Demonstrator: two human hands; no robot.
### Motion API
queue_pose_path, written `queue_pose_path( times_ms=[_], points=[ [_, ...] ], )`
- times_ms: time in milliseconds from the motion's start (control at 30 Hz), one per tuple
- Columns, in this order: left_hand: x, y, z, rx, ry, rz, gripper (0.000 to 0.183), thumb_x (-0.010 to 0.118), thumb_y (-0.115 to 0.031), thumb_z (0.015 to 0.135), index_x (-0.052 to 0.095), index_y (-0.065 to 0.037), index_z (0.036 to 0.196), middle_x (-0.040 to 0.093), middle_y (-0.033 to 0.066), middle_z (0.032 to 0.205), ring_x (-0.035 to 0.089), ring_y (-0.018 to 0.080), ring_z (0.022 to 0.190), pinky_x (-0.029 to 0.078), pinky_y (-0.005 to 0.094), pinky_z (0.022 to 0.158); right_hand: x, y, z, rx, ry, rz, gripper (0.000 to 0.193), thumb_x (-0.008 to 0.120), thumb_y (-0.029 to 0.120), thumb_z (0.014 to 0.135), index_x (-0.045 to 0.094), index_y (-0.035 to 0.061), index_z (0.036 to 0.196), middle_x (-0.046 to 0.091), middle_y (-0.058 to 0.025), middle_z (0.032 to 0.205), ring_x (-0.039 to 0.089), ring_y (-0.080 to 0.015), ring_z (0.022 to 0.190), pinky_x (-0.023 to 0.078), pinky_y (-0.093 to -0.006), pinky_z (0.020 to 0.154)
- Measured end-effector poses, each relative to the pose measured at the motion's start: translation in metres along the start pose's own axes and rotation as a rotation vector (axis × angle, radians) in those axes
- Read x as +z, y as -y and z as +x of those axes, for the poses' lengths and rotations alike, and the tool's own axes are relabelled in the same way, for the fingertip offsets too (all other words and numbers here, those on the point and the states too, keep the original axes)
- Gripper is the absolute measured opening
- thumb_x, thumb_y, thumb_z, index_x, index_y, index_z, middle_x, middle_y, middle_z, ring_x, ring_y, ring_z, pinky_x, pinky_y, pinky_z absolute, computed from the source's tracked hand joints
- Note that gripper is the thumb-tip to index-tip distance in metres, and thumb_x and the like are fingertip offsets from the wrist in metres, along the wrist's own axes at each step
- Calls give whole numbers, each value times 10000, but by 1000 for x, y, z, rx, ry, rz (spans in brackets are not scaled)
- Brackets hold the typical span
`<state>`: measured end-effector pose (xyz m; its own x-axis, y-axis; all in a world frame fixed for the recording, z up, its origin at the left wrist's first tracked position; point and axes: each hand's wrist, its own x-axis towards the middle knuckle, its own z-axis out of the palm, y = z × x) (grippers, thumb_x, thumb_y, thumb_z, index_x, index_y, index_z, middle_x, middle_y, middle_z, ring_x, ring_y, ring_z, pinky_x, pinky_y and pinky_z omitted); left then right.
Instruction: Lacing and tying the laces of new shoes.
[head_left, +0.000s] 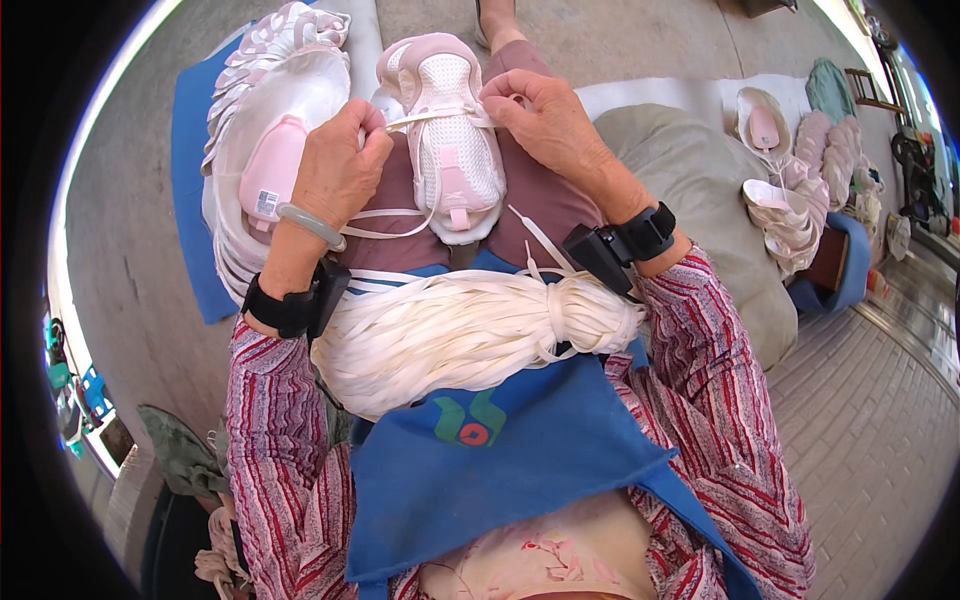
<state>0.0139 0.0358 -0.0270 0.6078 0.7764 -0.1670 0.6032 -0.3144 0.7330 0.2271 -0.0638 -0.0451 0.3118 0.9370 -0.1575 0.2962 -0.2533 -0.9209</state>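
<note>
A pink and white sneaker upper (459, 160) lies across my thighs with its toe end toward me. A flat cream shoelace (432, 118) runs through its eyelets, and loose lengths trail beside it. My left hand (343, 165) is closed in a pinch on the lace left of the shoe. On the other side my right hand (545, 118) pinches the lace close to the shoe's edge; the fingertips are partly hidden. Across my lap, nearer to me, rests a thick tied bundle of cream laces (440, 335), touched by neither hand.
Left of the shoe is a row of nested white and pink shoe uppers (275, 165). More uppers (785, 215) are piled at the right beside a grey-beige cloth (690, 200) and a blue chair (845, 265). My blue apron (500, 450) covers my front.
</note>
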Motion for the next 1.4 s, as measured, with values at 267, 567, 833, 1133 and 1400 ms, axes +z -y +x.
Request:
queue_pose_path(
  times_ms=[267,567,833,1133,1400],
  points=[
    [4,-12,-2,-42,-31,-65,200,603,-224,856,571,-27,872,547,64,621,506,154,515,411,290,487,10,9,-4,-196,-92,-294,167,602,173,785,650,13,782,618,-165,720,605,-311,706,485,-384,675],
    [4,-17,-8,-28,-12,-41,223,646,-233,848,570,-26,882,534,29,637,496,92,554,409,240,515,8,17,19,-39,130,-527,208,515,153,798,617,-25,763,623,-205,726,593,-345,654,475,-390,624],
    [3,-34,11,96,-161,-107,252,669,-243,831,556,-19,851,545,48,673,517,146,623,444,287,598,-9,8,12,14,207,-307,266,490,206,841,616,-23,796,587,-187,660,528,-269,561,447,-359,571],
    [38,-46,47,106,27,341,391,661,-390,782,564,-12,822,612,179,726,601,391,719,472,447,651,0,36,-30,-366,246,-375,150,590,151,784,585,12,729,607,-198,695,607,-392,692,490,-456,652],
    [1,-42,-1,100,-40,14,332,670,-320,830,562,-12,771,565,72,652,516,159,582,441,296,574,-10,33,-41,-144,210,-523,279,563,206,837,507,-66,855,612,-250,672,639,-394,667,511,-453,606]
  ],
)
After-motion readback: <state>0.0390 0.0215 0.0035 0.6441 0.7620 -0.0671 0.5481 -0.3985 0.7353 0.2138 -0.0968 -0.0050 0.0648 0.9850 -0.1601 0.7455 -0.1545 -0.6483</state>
